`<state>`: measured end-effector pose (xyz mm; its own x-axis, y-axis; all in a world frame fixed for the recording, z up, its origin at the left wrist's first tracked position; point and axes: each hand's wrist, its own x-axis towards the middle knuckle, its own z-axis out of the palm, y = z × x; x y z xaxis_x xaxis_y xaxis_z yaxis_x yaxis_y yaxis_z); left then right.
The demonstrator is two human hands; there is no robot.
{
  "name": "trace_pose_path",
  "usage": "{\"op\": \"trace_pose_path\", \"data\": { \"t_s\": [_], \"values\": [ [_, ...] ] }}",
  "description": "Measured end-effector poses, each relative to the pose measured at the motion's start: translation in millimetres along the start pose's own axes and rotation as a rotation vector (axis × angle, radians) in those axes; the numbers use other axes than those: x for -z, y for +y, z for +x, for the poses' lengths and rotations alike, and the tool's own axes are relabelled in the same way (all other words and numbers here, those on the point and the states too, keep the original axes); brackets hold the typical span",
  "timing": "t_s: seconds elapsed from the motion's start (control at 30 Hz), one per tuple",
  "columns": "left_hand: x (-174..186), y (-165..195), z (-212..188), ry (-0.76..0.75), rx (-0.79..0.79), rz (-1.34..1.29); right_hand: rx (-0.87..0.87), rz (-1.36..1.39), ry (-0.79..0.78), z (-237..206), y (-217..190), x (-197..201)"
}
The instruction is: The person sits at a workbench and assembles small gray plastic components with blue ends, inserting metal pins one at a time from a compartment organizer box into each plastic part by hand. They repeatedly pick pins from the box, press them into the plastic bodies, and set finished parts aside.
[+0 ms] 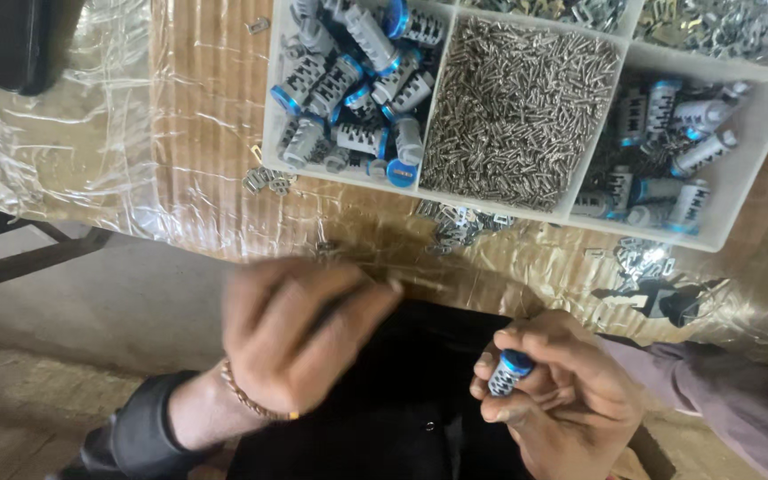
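My right hand (562,391) pinches small silver slotted cylinder with blue cap (508,372) over lap. Left hand (300,342) blurred, curled round thin pin, grip unclear. Risk: cylinder slips, drops off worktop (206,116).

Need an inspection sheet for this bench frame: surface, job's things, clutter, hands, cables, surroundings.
Surface: table covered in crinkled clear plastic wrap.
Job's things: small silver cylinder with blue cap; white divided tray holding more blue-capped cylinders, a middle compartment of small metal pins, and metal bits at the top.
Clutter: loose small metal pieces on the table beside the tray.
Hands: right hand grips the cylinder; left hand blurred, seems to pinch a thin stick, bracelet on the wrist.
Cables: nothing seen.
Surroundings: dark object at the top left; bare floor below.
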<state>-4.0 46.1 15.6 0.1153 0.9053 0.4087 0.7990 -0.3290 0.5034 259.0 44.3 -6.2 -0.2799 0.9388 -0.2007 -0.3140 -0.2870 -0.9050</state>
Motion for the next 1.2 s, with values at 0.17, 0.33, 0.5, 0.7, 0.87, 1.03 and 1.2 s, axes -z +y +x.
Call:
{"op": "trace_pose_path", "data": {
  "t_s": [0.17,0.33,0.5,0.7,0.87,1.03,1.2],
  "values": [
    [1.8,26.8,12.4,-0.008,0.415,-0.736,0.0,-0.114,-0.035,2.4,-0.7,-4.4],
    [-9.7,30.4,11.6,0.003,0.076,-0.535,0.046,-0.215,-0.039,2.5,-2.3,-10.1],
    [-1.3,17.2,15.6,0.003,0.026,-0.49,-0.036,-0.185,0.001,-0.8,1.6,-20.9],
    [18.2,7.8,20.3,-0.144,-0.079,-0.444,-0.094,-0.063,-0.043,4.8,6.3,-28.5],
    [12.3,10.2,5.9,-0.286,0.173,-0.759,0.004,-0.14,-0.192,11.8,2.6,-18.0],
    [-0.9,21.7,5.3,-0.369,0.489,-1.031,-0.006,-0.022,-0.139,7.5,0.4,-6.1],
    [-2.5,26.5,19.4,-0.135,-0.036,-0.579,-0.092,-0.043,-0.076,3.4,2.9,-0.8]
  ]
}}
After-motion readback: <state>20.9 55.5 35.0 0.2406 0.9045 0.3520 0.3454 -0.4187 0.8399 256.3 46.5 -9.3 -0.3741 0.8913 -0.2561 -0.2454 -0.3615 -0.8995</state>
